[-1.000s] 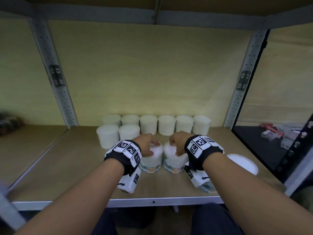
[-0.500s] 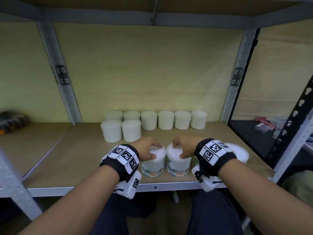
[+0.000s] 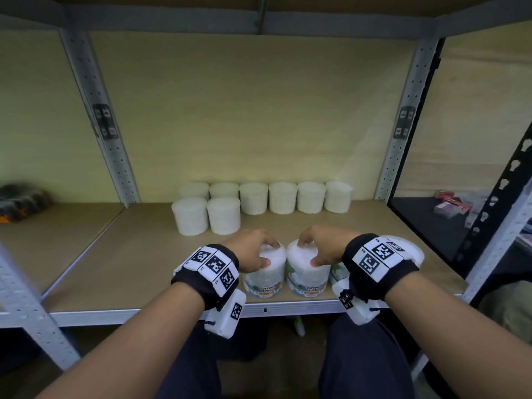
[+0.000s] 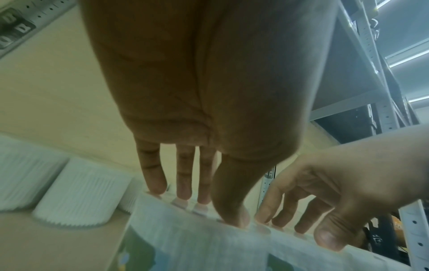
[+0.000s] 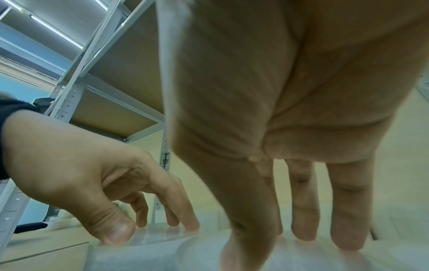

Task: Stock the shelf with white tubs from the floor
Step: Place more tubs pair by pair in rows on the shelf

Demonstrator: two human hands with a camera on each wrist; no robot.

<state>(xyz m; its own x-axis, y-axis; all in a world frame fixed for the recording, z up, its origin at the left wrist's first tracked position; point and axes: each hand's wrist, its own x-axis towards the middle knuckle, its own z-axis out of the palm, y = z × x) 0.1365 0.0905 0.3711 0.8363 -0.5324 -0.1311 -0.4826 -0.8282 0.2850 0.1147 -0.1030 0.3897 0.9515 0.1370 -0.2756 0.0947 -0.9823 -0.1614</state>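
Left hand [image 3: 250, 251] grips the lid of one labelled tub [image 3: 265, 276] from above; right hand [image 3: 322, 246] likewise clasps the adjoining tub [image 3: 308, 273]. Both tubs stand touching at the front edge of the shelf [image 3: 115, 266]. Beyond them, eight white tubs [image 3: 253, 198] stand in two rows near the back panel.

Dim, soft blur, wide-angle edge bending
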